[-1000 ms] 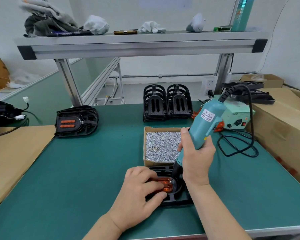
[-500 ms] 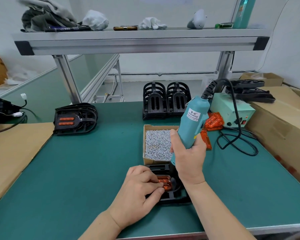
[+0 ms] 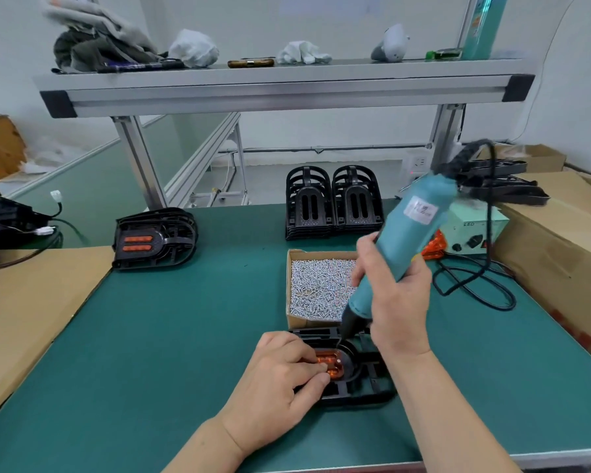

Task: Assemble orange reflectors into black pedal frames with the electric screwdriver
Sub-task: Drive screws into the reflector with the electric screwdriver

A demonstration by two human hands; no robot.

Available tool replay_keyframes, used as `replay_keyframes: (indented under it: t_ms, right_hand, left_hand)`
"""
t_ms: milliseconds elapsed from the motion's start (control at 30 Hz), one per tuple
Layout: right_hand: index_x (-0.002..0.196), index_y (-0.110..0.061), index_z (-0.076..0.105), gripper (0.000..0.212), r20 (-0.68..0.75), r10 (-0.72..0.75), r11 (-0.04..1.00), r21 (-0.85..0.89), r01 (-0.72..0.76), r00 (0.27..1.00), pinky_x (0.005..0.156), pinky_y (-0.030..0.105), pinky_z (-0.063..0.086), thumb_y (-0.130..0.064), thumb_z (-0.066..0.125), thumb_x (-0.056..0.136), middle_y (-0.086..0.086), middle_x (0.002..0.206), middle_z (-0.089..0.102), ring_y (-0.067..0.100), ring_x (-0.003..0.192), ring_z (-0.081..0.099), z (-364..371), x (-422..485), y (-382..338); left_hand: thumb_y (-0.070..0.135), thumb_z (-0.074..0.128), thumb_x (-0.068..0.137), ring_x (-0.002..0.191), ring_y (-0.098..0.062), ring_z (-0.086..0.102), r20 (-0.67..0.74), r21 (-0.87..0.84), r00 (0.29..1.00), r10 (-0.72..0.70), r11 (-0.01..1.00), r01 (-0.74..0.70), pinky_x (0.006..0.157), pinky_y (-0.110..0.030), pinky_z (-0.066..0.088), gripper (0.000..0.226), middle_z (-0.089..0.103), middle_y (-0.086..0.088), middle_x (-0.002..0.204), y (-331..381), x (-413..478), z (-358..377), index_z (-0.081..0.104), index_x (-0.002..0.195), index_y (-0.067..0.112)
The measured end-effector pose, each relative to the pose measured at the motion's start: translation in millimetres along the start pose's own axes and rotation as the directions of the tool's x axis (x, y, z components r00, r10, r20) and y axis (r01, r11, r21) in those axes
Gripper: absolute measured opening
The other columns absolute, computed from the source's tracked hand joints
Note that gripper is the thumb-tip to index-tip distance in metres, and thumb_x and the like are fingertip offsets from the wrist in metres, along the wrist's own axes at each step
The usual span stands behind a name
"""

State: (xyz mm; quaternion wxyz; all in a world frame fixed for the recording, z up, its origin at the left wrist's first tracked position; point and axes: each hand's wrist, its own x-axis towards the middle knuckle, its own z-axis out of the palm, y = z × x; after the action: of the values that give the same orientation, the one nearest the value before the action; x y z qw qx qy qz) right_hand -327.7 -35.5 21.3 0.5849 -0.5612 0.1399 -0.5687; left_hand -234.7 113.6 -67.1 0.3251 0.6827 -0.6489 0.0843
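A black pedal frame (image 3: 359, 387) lies on the green table near its front edge, with an orange reflector (image 3: 331, 361) seated in its middle. My left hand (image 3: 280, 377) rests on the frame's left side, fingers curled over the reflector and holding it down. My right hand (image 3: 396, 302) grips the teal electric screwdriver (image 3: 406, 240), tilted up to the right. Its black tip (image 3: 350, 327) points down at the reflector's upper right end.
A cardboard box of small screws (image 3: 318, 285) sits just behind the frame. Two stacks of black frames (image 3: 331, 203) stand further back. A finished pedal (image 3: 154, 238) lies at the left. Loose orange reflectors (image 3: 432, 247), the power supply (image 3: 471, 230) and its cable (image 3: 475, 285) are at the right.
The screwdriver swung from over the screw box back down, and its tip now points at the reflector. My left hand stayed on the frame and reflector.
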Motion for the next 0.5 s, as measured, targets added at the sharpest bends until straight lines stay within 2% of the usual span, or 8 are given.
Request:
replay_keyframes:
  t_ms: [100, 200, 333, 400, 500]
  right_hand:
    - [0.086, -0.016, 0.058, 0.026, -0.152, 0.072, 0.995, 0.074, -0.062, 0.986, 0.057, 0.027, 0.046, -0.035, 0.076, 0.082, 0.001, 0.056, 0.054, 0.017, 0.051, 0.050, -2, 12, -2]
    - [0.093, -0.012, 0.056, 0.033, -0.268, 0.147, 0.985, 0.126, -0.117, 0.952, 0.060, 0.034, 0.046, -0.039, 0.074, 0.084, 0.000, 0.056, 0.056, 0.016, 0.052, 0.050, -6, 17, 4]
    - [0.107, -0.007, 0.055, 0.045, -0.343, 0.200, 0.976, 0.157, -0.154, 0.918, 0.061, 0.036, 0.047, -0.045, 0.070, 0.087, -0.004, 0.057, 0.057, 0.013, 0.053, 0.053, -12, 20, 11]
    - [0.111, -0.008, 0.055, 0.048, -0.353, 0.212, 0.973, 0.161, -0.164, 0.911, 0.063, 0.037, 0.047, -0.047, 0.069, 0.087, -0.002, 0.058, 0.057, 0.015, 0.055, 0.053, -15, 20, 13]
    - [0.108, -0.009, 0.055, 0.045, -0.366, 0.218, 0.973, 0.156, -0.172, 0.905, 0.065, 0.039, 0.047, -0.047, 0.069, 0.088, -0.003, 0.058, 0.057, 0.014, 0.056, 0.053, -16, 19, 15]
  left_hand:
    - [0.040, 0.055, 0.098, 0.094, -0.011, 0.058, 0.022, 0.010, 1.000, 0.008, 1.000, -0.009, 0.089, -0.039, 0.044, 0.026, 0.064, 0.016, 0.093, 2, 0, -1, 0.079, 0.095, 0.030]
    - [0.043, 0.053, 0.099, 0.096, -0.008, 0.055, 0.025, -0.005, 0.999, 0.026, 1.000, -0.026, 0.093, -0.035, 0.038, 0.027, 0.063, 0.019, 0.093, 0, 9, -4, 0.077, 0.090, 0.032]
    - [0.038, 0.059, 0.093, 0.088, -0.011, 0.052, -0.076, -0.006, 0.985, -0.153, 0.988, 0.153, 0.084, -0.035, 0.036, 0.022, 0.065, 0.015, 0.084, -15, 47, -12, 0.073, 0.078, 0.028]
    - [0.032, 0.064, 0.092, 0.095, -0.014, 0.051, 0.013, 0.086, 0.969, -0.248, 0.966, 0.246, 0.084, -0.034, 0.033, 0.013, 0.068, 0.012, 0.091, -26, 71, -15, 0.076, 0.088, 0.029]
    - [0.032, 0.060, 0.095, 0.106, -0.017, 0.049, 0.191, 0.317, 0.924, -0.330, 0.912, 0.260, 0.084, -0.032, 0.029, 0.020, 0.068, 0.012, 0.105, -39, 101, -13, 0.073, 0.108, 0.036]
